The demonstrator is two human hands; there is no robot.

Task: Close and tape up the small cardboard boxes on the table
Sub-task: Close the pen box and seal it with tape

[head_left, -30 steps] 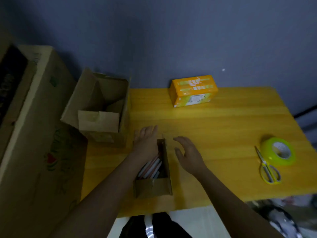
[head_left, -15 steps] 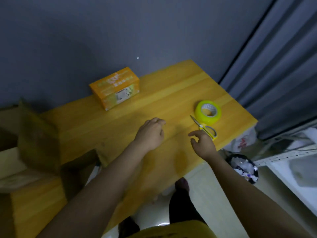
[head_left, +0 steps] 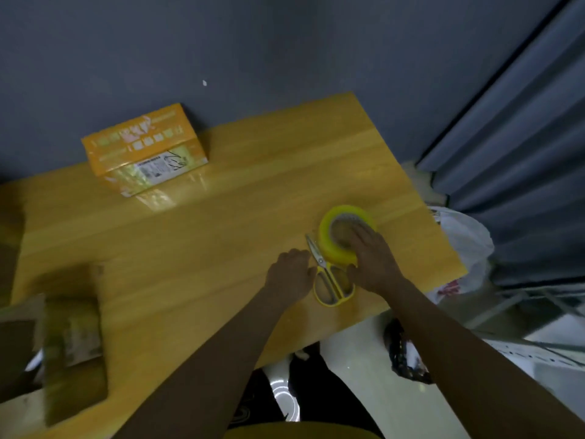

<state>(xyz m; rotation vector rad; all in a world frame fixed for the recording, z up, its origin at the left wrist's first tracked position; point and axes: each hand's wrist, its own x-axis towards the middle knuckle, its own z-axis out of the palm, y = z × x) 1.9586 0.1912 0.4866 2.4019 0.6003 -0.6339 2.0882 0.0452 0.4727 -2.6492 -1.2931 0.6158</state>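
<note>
Tape is now under your right hand: in the head view the fingers lie over the top of the yellow tape roll, curling down into its core, and the thumb sits against its near side, so you look to be gripping it. Half a second ago that hand was short of the roll, hovering by the scissors with nothing in it. Your left hand has crossed the table too. It now rests, fingers loosely curled, right beside the blades of the yellow-handled scissors. Whether it touches them you cannot tell from here, and it holds nothing that shows.

Your head has turned right with the reach. The small cardboard box you were working over a second ago has slid to the lower left edge of the view, blurred, well apart from both hands. Its flaps cannot be read now. The orange printed box stays against the wall at the back of the wooden table.

So the flap work is paused and you are fetching tools. Judging from this, the next move is to lift the roll, bring the scissors along, and carry both back left to the box. Nothing is taped yet.
</note>
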